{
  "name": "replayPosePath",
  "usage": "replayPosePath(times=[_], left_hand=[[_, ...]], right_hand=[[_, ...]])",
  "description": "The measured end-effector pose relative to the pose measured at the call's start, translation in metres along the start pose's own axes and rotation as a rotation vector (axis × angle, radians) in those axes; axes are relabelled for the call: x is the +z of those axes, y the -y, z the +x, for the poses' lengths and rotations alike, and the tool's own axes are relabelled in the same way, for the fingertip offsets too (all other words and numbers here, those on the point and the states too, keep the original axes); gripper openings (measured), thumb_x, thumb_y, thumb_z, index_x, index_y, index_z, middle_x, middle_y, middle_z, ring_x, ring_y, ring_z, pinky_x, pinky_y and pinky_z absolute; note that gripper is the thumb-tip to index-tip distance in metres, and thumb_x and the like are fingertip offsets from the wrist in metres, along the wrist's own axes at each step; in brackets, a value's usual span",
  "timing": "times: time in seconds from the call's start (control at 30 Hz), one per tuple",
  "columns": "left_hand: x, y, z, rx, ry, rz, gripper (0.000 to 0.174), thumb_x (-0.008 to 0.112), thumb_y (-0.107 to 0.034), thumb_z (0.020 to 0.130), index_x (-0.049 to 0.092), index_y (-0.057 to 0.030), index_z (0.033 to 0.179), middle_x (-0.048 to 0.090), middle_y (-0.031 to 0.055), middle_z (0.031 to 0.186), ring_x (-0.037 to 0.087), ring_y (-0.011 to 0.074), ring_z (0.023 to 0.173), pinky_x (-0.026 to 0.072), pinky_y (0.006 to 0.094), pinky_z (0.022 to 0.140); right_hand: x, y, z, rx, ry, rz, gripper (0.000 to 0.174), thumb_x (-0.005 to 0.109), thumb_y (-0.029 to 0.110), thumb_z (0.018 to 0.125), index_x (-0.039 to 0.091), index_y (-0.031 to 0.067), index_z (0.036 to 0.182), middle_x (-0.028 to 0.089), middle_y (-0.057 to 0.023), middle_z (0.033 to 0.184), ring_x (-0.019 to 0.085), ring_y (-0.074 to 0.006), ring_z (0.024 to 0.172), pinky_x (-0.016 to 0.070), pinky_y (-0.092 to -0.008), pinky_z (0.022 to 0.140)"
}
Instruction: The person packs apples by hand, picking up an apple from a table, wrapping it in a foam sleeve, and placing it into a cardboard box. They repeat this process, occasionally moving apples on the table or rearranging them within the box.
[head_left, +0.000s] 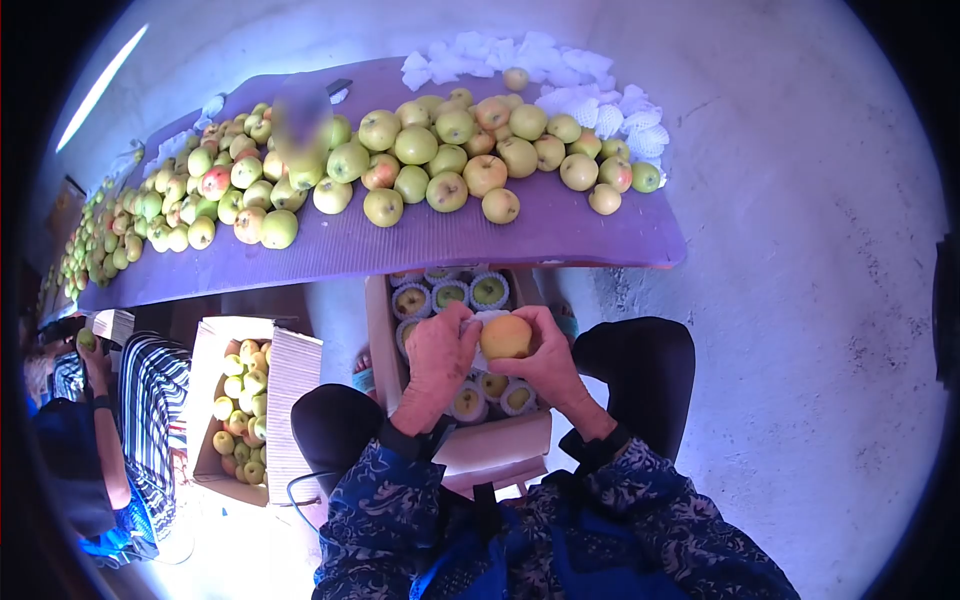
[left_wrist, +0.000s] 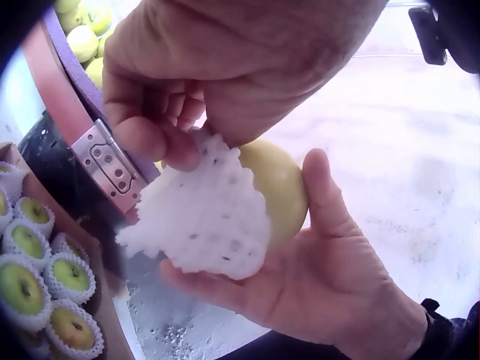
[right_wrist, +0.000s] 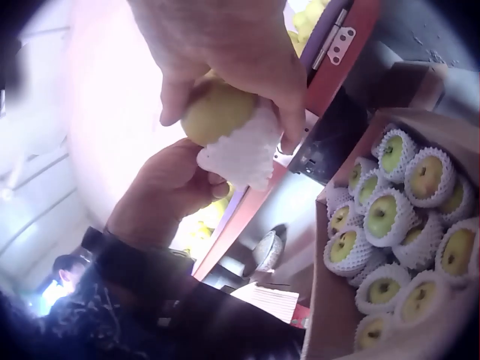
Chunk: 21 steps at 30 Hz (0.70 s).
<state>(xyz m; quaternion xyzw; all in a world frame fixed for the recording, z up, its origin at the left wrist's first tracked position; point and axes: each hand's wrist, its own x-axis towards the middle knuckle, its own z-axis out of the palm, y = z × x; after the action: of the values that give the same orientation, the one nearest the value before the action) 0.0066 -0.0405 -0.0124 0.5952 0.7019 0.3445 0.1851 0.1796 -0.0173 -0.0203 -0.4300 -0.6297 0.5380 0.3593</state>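
My right hand [head_left: 552, 365] grips a yellow-green apple [head_left: 506, 338], thumb on one side and fingers on the other. A white foam net [left_wrist: 206, 217] lies against the apple, covering part of it in both wrist views. My left hand [head_left: 437, 355] pinches the net's edge between thumb and fingers. Both hands are over an open cardboard box [head_left: 500, 436] of apples in foam nets. One wrapped apple [right_wrist: 382, 216] stands out near the middle of that box in the right wrist view.
A purple-covered table [head_left: 330, 245] carries a long heap of loose apples [head_left: 415, 145]. White foam nets [head_left: 510, 58] pile at its far right. Left of my knees stands another box [head_left: 205, 440] of bare apples. Further left sits another person [head_left: 115, 470], holding a green fruit [head_left: 86, 339].
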Motion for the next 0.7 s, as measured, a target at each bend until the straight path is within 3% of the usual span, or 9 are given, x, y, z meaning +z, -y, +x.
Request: replayPosePath(times=[0.1, 0.2, 0.27, 0.4, 0.47, 0.53, 0.6, 0.67, 0.7], left_hand=[[0.004, 0.000, -0.003, 0.046, 0.007, 0.042, 0.018, 0.065, -0.024, 0.083, 0.063, -0.0082, 0.091, 0.066, 0.0160, 0.075, 0.064, 0.0369, 0.072, 0.0495, 0.0464, 0.065], [0.014, 0.002, -0.006, 0.098, -0.005, 0.033, 0.017, 0.064, -0.024, 0.084, 0.062, -0.0077, 0.090, 0.065, 0.0160, 0.072, 0.064, 0.0367, 0.070, 0.0489, 0.0456, 0.063], [0.016, 0.002, -0.008, 0.096, 0.015, 0.021, 0.016, 0.063, -0.025, 0.085, 0.060, -0.0094, 0.089, 0.065, 0.0167, 0.076, 0.064, 0.0380, 0.076, 0.0489, 0.0473, 0.066], [0.058, 0.028, -0.004, 0.036, 0.055, -0.189, 0.018, 0.062, -0.023, 0.086, 0.059, -0.0050, 0.089, 0.061, 0.0135, 0.076, 0.059, 0.0348, 0.063, 0.0470, 0.0433, 0.059], [0.064, 0.041, -0.003, 0.352, -0.142, 0.077, 0.021, 0.062, -0.024, 0.084, 0.055, -0.0048, 0.088, 0.056, 0.0144, 0.086, 0.054, 0.0354, 0.069, 0.0457, 0.0425, 0.064], [0.035, 0.006, -0.010, 0.045, -0.020, -0.232, 0.030, 0.063, -0.027, 0.082, 0.054, -0.0003, 0.095, 0.057, 0.0216, 0.093, 0.057, 0.0380, 0.090, 0.0458, 0.0441, 0.078], [0.053, 0.019, -0.015, 0.236, -0.251, -0.406, 0.041, 0.065, -0.030, 0.082, 0.048, -0.0005, 0.106, 0.059, 0.0228, 0.089, 0.059, 0.0421, 0.083, 0.0481, 0.0464, 0.071], [0.022, -0.002, -0.010, -0.041, 0.120, -0.320, 0.051, 0.068, -0.039, 0.079, 0.049, -0.0019, 0.109, 0.061, 0.0233, 0.101, 0.062, 0.0414, 0.093, 0.0496, 0.0431, 0.073], [0.007, -0.001, -0.010, -0.096, 0.126, -0.329, 0.053, 0.069, -0.038, 0.080, 0.048, -0.0013, 0.112, 0.061, 0.0221, 0.102, 0.062, 0.0393, 0.093, 0.0499, 0.0426, 0.074]], right_hand=[[0.002, 0.002, 0.000, -0.018, -0.049, -0.362, 0.068, 0.086, 0.016, 0.061, 0.048, 0.0037, 0.116, 0.056, -0.0106, 0.109, 0.058, -0.0217, 0.103, 0.0474, -0.0336, 0.090], [0.007, -0.011, 0.002, -0.227, -0.086, -0.582, 0.069, 0.086, 0.017, 0.059, 0.048, 0.0037, 0.115, 0.054, -0.0137, 0.107, 0.058, -0.0278, 0.100, 0.0470, -0.0370, 0.088], [0.007, -0.012, 0.002, -0.226, -0.088, -0.624, 0.070, 0.085, 0.018, 0.058, 0.049, 0.0038, 0.116, 0.054, -0.0142, 0.108, 0.057, -0.0308, 0.100, 0.0467, -0.0389, 0.088], [0.001, -0.011, 0.002, -0.240, -0.048, -0.578, 0.064, 0.084, 0.021, 0.062, 0.049, 0.0037, 0.114, 0.049, -0.0156, 0.111, 0.050, -0.0319, 0.107, 0.0438, -0.0395, 0.089], [-0.001, -0.014, 0.000, -0.078, -0.053, -0.366, 0.066, 0.085, 0.026, 0.064, 0.051, 0.0050, 0.116, 0.052, -0.0110, 0.108, 0.053, -0.0262, 0.102, 0.0437, -0.0380, 0.089], [0.008, 0.020, -0.001, 0.010, -0.033, -0.391, 0.071, 0.087, 0.031, 0.061, 0.051, 0.0035, 0.116, 0.055, -0.0115, 0.107, 0.056, -0.0253, 0.099, 0.0466, -0.0368, 0.087], [0.003, -0.007, 0.009, -0.209, -0.035, -0.511, 0.073, 0.086, 0.035, 0.060, 0.052, 0.0019, 0.114, 0.054, -0.0133, 0.109, 0.055, -0.0281, 0.100, 0.0453, -0.0377, 0.088], [0.002, -0.013, 0.010, -0.190, -0.007, -0.398, 0.072, 0.085, 0.032, 0.059, 0.051, 0.0018, 0.115, 0.053, -0.0129, 0.109, 0.055, -0.0284, 0.101, 0.0443, -0.0378, 0.090], [0.012, -0.004, 0.011, -0.171, 0.024, -0.477, 0.073, 0.084, 0.032, 0.060, 0.050, 0.0018, 0.117, 0.053, -0.0123, 0.109, 0.054, -0.0278, 0.102, 0.0438, -0.0374, 0.091]])
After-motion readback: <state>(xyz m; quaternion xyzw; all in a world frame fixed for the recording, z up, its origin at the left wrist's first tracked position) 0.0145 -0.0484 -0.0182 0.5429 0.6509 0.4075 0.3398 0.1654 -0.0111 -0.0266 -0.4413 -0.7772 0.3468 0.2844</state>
